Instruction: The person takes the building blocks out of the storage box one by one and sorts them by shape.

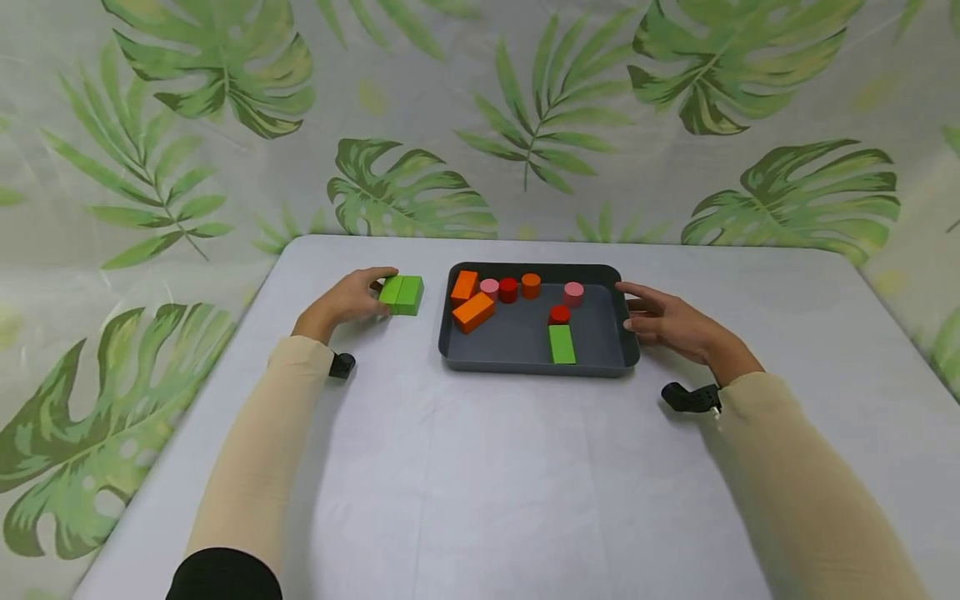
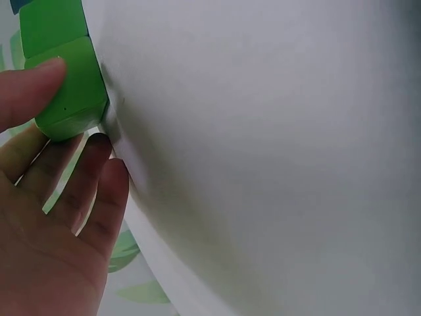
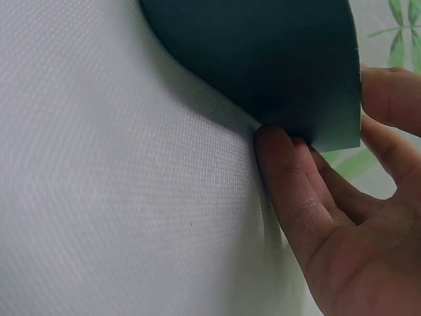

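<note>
Two green blocks (image 1: 401, 295) lie side by side on the table, left of a dark grey tray (image 1: 517, 367). The left hand (image 1: 347, 300) is at their left end, its fingers and thumb about the nearer block; in the left wrist view the thumb lies on this green block (image 2: 79, 85). At the tray's right end is the right hand (image 1: 678, 327), its fingertips touching the rim and outer wall. Close up in the right wrist view, fairly straight fingers (image 3: 289, 178) meet the tray's wall (image 3: 263, 59). Parts of both hands' fingers are hidden.
In the tray are two orange blocks (image 1: 474, 312), red cylinders (image 1: 507, 290), pink cylinders (image 1: 573, 294), an orange cylinder (image 1: 531, 286) and a green block (image 1: 562, 344). A white cloth covers the table (image 1: 487, 475). Behind hangs a leaf-patterned sheet (image 1: 420, 100).
</note>
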Available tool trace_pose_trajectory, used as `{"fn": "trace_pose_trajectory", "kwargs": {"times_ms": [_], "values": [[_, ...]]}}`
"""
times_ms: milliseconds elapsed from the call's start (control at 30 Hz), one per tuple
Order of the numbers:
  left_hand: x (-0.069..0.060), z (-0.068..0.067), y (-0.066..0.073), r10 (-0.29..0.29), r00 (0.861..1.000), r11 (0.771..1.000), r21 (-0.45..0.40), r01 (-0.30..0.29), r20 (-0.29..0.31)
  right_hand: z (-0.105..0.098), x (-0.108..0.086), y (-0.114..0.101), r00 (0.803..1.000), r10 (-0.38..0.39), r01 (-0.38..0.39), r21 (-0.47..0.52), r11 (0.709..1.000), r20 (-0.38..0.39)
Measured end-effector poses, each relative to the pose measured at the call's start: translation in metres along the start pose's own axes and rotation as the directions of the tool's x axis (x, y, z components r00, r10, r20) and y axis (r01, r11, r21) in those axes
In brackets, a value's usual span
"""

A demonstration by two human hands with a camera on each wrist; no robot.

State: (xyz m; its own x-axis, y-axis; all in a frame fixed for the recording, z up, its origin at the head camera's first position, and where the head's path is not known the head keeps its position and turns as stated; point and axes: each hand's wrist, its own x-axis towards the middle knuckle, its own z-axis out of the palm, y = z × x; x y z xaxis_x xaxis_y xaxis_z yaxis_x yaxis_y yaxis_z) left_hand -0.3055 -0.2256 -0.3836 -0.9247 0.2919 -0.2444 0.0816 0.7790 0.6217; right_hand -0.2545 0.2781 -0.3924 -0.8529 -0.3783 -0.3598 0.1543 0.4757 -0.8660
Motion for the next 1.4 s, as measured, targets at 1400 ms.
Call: {"fn": "trace_pose_trajectory", "kwargs": {"times_ms": [1400], "values": [[-0.023,0.076,0.170,0.656,0.749,0.707,0.271,-0.653,0.092,-0.001,0.002,0.001,1.000,0.002,-0.002,-0.004,1.000,0.006]]}}
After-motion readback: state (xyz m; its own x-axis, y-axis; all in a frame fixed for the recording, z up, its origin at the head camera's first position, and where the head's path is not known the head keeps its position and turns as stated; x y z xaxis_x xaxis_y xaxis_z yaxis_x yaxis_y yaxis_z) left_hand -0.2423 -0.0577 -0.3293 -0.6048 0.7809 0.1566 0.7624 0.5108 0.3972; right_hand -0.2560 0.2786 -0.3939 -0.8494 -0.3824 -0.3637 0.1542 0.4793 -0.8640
